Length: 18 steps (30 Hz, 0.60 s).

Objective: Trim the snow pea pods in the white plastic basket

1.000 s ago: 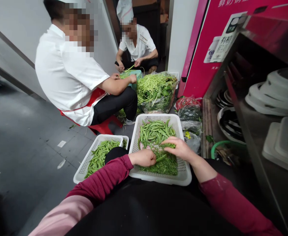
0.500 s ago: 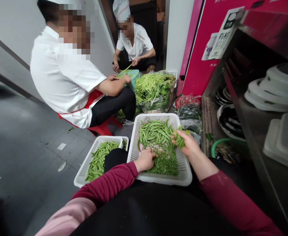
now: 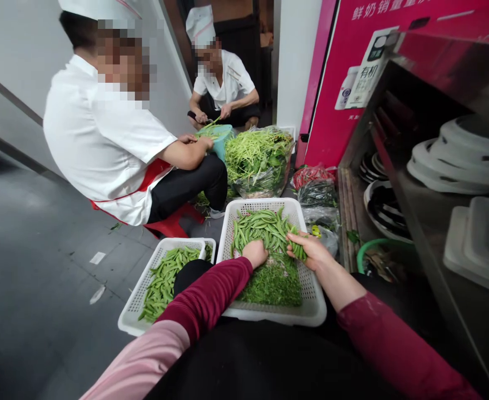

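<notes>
A white perforated basket [image 3: 314, 283] stands in front of me. Green pea pods [image 3: 261, 228] are heaped in its far part, and small green trimmings [image 3: 269, 286] cover the near part. My right hand [image 3: 311, 250] is closed round a bunch of pea pods [image 3: 298, 244] at the basket's right side. Over the near edge of the heap, my left hand [image 3: 256, 253] is curled with its fingertips turned away; whatever it pinches is hidden. A second white basket [image 3: 130, 314], holding more pods [image 3: 167, 283], sits to the left, partly behind my left sleeve.
Two people in white work ahead: one on a red stool [image 3: 173, 221], one crouching by a teal bin [image 3: 223, 141]. A bag of leafy green stalks [image 3: 259, 155] stands beyond my basket. At right are a metal shelf [image 3: 425, 222] with plates and a green-rimmed tub [image 3: 365, 247].
My left hand has moved forward from the trimmings to the edge of the pod heap. The right hand, still holding pods, has come slightly inward and lower. The view has shifted a little.
</notes>
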Motion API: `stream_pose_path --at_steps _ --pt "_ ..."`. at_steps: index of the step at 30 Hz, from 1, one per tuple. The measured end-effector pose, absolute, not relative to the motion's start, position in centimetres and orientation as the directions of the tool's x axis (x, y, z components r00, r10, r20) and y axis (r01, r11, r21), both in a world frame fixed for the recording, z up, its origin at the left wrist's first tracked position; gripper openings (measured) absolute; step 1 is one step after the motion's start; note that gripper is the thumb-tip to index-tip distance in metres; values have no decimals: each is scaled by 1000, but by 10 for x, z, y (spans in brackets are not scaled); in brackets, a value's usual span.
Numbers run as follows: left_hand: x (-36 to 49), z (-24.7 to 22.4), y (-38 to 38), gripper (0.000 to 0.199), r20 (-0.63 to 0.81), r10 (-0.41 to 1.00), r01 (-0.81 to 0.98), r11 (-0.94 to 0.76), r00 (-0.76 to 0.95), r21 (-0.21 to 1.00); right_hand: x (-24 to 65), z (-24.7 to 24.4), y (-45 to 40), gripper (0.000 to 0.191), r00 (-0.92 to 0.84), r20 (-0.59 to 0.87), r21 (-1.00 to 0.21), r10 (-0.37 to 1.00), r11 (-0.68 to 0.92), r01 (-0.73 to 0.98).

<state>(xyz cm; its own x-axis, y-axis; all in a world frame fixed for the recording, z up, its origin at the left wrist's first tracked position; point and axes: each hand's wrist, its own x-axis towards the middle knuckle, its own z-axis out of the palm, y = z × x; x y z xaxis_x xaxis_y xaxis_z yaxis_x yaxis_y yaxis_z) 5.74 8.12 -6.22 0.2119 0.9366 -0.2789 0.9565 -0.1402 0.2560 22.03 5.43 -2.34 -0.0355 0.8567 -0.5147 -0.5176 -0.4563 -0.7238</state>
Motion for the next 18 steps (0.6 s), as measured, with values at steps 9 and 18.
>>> stream_pose_path --at_steps 9,18 --pt "47 -18 31 18 -131 874 870 -429 468 245 201 -33 48 29 -76 -525 -814 848 -526 -245" --pt "33 24 37 27 -264 854 589 -60 448 806 206 -15 38 27 -154 -100 -949 983 -48 313"
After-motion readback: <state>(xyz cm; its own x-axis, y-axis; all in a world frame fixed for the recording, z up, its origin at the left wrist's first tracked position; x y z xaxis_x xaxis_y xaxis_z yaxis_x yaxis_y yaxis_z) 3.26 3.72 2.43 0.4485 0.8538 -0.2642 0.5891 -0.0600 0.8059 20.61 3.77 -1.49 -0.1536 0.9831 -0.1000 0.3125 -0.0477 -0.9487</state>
